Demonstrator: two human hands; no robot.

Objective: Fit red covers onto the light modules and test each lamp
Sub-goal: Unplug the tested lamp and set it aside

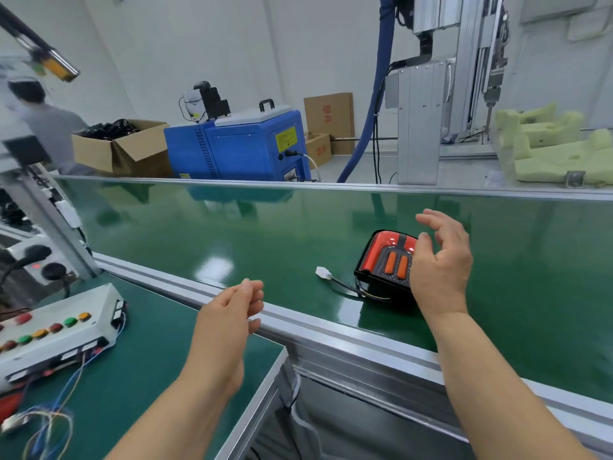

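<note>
A lamp with a red cover and two orange inserts (pixel 386 260) lies on the green conveyor belt (pixel 232 234). Its wires lead left to a white connector (pixel 323 272) resting on the belt. My right hand (pixel 441 260) hovers just over the lamp's right side, fingers spread, holding nothing. My left hand (pixel 232 313) floats above the belt's near aluminium rail (pixel 298 322), fingers loosely curled and empty. A white test box with coloured push buttons (pixel 56 330) sits on the bench at the lower left, loose wires trailing from it.
Beyond the belt stand a blue machine (pixel 238 144), cardboard boxes (pixel 122 147), a metal column with a blue hose (pixel 418 121) and pale green foam fixtures (pixel 557 144). A person (pixel 49 121) stands at the far left. A frame post (pixel 43 207) rises at the left.
</note>
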